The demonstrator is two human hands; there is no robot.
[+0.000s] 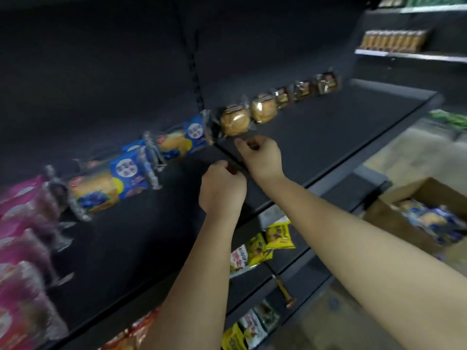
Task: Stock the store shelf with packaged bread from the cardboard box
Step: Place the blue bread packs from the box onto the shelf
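Note:
My left hand (222,189) hovers over the black shelf (316,137) with its fingers curled into a loose fist, and I see nothing in it. My right hand (261,155) is just beyond it, with thumb and fingers curled together right below a clear-wrapped round bun pack (233,122); it does not touch the pack. A second bun pack (264,108) and darker small packs (302,90) continue the back row. Blue-and-yellow bread packs (108,183) lie to the left. The cardboard box (427,213), with more blue bread packs inside, stands on the floor at the right.
Pink packs (22,238) fill the shelf's left end. Yellow snack bags (265,245) sit on the lower shelf under my arms. Further shelves with goods (393,41) are at the upper right. The view is blurred by motion.

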